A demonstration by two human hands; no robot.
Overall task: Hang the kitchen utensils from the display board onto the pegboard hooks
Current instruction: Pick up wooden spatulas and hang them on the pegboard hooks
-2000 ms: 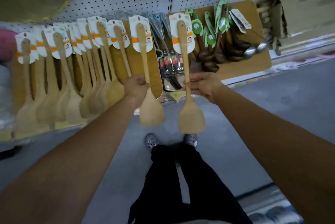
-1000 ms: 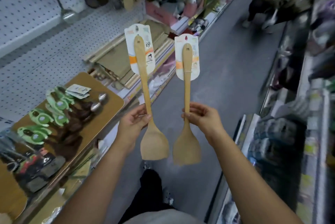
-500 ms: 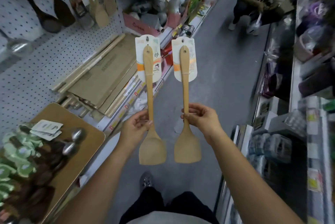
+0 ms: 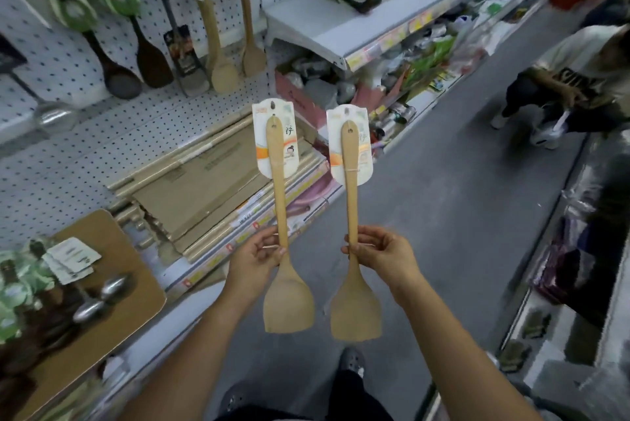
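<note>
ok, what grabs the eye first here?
Two wooden spatulas held upright at centre, blades down: the left hand grips the left spatula, the right hand the right spatula. Upper left, more hanging spatulas on the pegboard; lower left, the brown display board with spoons.

The left spatula [image 4: 279, 189] and right spatula [image 4: 352, 202], pale wood with label cards on top, stand upright side by side, blades down, not touching. Spoons [image 4: 114, 286] lie on the brown display board [image 4: 136, 301]; the white pegboard [image 4: 85, 155] rises behind it.

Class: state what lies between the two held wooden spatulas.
Nothing: the gap between the left spatula and right spatula is bare; the head view shows only floor and shelf behind.
</note>
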